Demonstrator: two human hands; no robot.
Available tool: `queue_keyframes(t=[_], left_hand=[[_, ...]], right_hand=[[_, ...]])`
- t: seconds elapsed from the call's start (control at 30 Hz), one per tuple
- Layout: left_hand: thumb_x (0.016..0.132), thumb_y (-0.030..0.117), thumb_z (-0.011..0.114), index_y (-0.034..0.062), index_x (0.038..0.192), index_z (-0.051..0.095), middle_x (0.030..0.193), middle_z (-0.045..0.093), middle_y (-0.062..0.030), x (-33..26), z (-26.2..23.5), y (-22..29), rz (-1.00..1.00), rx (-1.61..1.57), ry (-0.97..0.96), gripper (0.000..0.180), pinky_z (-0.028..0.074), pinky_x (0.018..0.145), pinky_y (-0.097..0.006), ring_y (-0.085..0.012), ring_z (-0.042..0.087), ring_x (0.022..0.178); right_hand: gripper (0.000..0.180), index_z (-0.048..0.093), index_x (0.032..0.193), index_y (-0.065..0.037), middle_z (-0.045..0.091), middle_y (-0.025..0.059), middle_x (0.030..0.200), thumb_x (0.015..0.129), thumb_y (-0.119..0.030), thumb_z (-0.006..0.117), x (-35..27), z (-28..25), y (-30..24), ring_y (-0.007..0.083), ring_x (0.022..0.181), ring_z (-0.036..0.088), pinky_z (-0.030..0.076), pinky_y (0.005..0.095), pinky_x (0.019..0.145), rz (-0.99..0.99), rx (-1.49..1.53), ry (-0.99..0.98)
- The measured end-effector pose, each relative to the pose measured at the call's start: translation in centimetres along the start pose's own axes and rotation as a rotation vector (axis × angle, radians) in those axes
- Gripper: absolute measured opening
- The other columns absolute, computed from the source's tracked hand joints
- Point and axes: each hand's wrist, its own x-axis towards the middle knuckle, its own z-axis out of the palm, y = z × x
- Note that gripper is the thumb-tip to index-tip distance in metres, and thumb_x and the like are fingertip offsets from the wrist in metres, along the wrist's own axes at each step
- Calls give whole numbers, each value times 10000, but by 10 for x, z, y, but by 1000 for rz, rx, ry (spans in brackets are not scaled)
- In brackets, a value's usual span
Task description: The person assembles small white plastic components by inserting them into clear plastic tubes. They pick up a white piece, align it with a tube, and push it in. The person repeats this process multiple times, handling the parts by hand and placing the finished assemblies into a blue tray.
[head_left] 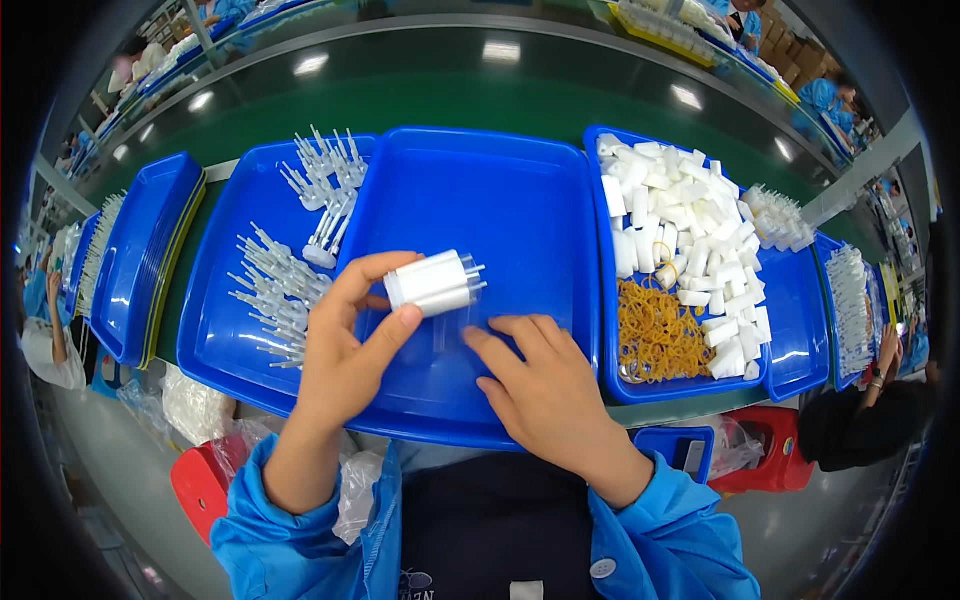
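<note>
Over the middle blue tray (480, 200), my left hand (345, 335) grips a bundle of white foam pieces (432, 284) between thumb and fingers. Thin clear plastic stems (474, 280) stick out of the bundle's right end. Just below and right of it, my right hand (545, 385) hangs over the same tray with its fingers apart and nothing seen in them. Its index fingertip is close to the bundle. A faint see-through patch shows on the tray below the bundle; I cannot tell whether it is an object or a reflection.
On the left tray (215, 300) lie several groups of clear stemmed plastic parts (275, 290). The right tray (605, 390) holds white foam pieces (680, 205) and yellow-brown rubber bands (655, 335). Stacked blue trays (145, 260) stand farther left. Red stools (765, 450) flank me, and other people work nearby.
</note>
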Motion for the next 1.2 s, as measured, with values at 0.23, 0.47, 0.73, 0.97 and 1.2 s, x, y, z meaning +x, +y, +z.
queue_keyframes(t=[0.23,0.47,0.73,0.97,1.2], left_hand=[[867,-39,607,-27,1297,482,1408,408,-212,-32,29,5,57,-318,61,448,570,833,-330,-294,535,1203],[844,-83,615,-41,1255,515,1339,447,-207,-42,36,3,153,-326,68,426,535,926,-355,-293,529,1206],[796,-125,633,-42,1201,555,1299,491,-203,-49,42,7,186,-204,82,421,525,943,-360,-273,540,1192],[791,-132,630,-47,1179,569,1299,491,-207,-51,50,9,166,-235,58,402,531,941,-363,-276,552,1180],[789,-121,644,-45,1187,573,1302,488,-210,-53,49,12,159,-240,45,411,531,947,-368,-285,547,1188]], right_hand=[[311,608,956,-74,544,77,891,715,-220,741,1,-6,0,259,827,544,443,365,663,93,-79,32],[367,583,1023,-69,539,88,865,713,-191,737,0,3,0,260,754,562,454,377,622,53,-158,6],[249,480,1162,-1,599,139,1060,930,-55,556,-18,-35,13,169,910,631,510,283,760,409,1021,267],[243,493,1167,22,576,129,1096,940,-52,541,-26,-35,23,156,944,583,487,280,795,229,1177,353],[160,649,1041,28,572,109,1095,904,-11,577,-29,-32,24,109,874,535,428,222,730,240,958,552]])
